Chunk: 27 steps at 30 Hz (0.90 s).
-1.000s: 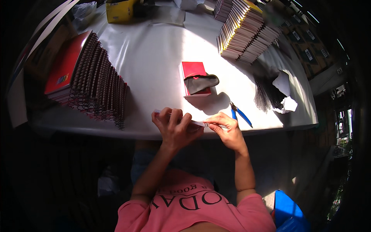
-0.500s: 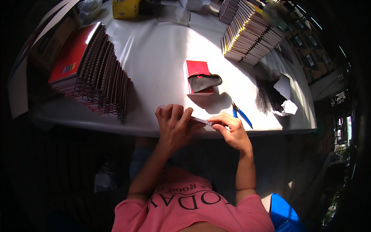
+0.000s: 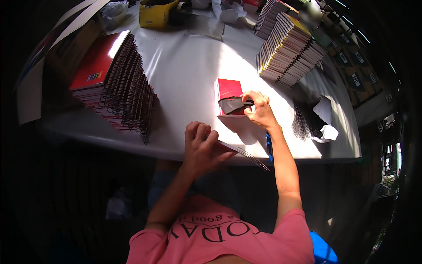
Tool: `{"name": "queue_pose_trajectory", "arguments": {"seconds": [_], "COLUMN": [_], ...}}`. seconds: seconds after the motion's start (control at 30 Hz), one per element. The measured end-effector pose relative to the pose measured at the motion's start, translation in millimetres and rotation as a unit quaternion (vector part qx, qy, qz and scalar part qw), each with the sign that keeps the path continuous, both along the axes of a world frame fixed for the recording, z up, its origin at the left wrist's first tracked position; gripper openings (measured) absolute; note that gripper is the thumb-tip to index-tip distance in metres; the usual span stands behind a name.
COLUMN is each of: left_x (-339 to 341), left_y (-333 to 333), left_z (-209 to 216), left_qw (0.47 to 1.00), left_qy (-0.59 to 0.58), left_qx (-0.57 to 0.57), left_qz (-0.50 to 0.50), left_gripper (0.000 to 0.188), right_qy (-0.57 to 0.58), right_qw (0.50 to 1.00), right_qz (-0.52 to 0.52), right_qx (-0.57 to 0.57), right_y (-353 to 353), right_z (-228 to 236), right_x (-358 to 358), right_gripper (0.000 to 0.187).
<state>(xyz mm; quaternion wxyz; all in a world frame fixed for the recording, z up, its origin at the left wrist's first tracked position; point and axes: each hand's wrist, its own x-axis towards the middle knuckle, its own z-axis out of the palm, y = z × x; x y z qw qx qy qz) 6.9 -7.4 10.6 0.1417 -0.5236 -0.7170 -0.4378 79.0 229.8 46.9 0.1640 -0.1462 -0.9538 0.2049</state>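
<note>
My left hand (image 3: 201,147) is closed on a thin notebook (image 3: 227,147) at the table's front edge, seen almost edge-on. From the notebook's right end a wire spiral coil (image 3: 253,159) sticks out, slanting down to the right past the table edge. My right hand (image 3: 261,110) reaches over the table, fingers bent and pinched at the dark right end of a grey, black-rimmed item (image 3: 230,105), its kind unclear. That item lies on a small stack of red notebooks (image 3: 229,86). Blue-handled cutting pliers (image 3: 269,148) lie partly hidden beneath my right forearm.
A tall stack of red spiral notebooks (image 3: 94,61) stands at left, coils facing right. More notebook stacks (image 3: 285,53) rise at the back right. Loose dark coils (image 3: 303,119) and crumpled white paper (image 3: 327,133) lie at right. A yellow box (image 3: 154,15) sits at the back.
My right hand has left the notebook's coil end and moved up to the grey item on the red stack. The coil now hangs out freely. My left hand still holds the notebook.
</note>
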Motion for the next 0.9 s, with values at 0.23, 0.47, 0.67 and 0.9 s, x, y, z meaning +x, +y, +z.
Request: {"name": "queue_pose_trajectory", "arguments": {"seconds": [0.23, 0.47, 0.67, 0.9], "left_x": [-0.1, 0.9, -1.5, -7.2], "left_y": [7.2, 4.9, 1.4, -1.1], "left_z": [-0.7, -5.2, -9.9, -7.3], "left_qw": [1.000, 1.000, 1.000, 1.000], "left_qy": [0.004, -0.006, 0.004, -0.014], "left_qx": [0.004, 0.011, -0.002, 0.002], "left_qz": [0.019, 0.023, 0.004, -0.026], "left_gripper": [0.054, 0.054, 0.056, 0.046], "right_qy": [0.106, 0.390, 0.192, 0.151], "right_qw": [0.990, 0.767, 0.863, 0.912], "right_qz": [0.037, 0.252, 0.186, 0.046], "right_qx": [0.087, -0.442, -0.428, -0.378], "right_y": [-9.3, -25.5, -54.1, -58.6], "right_z": [-13.6, 3.0, -28.0, -2.9], "right_x": [8.8, 52.7, 73.7, 60.7], "right_gripper": [0.039, 0.018, 0.015, 0.028]}}
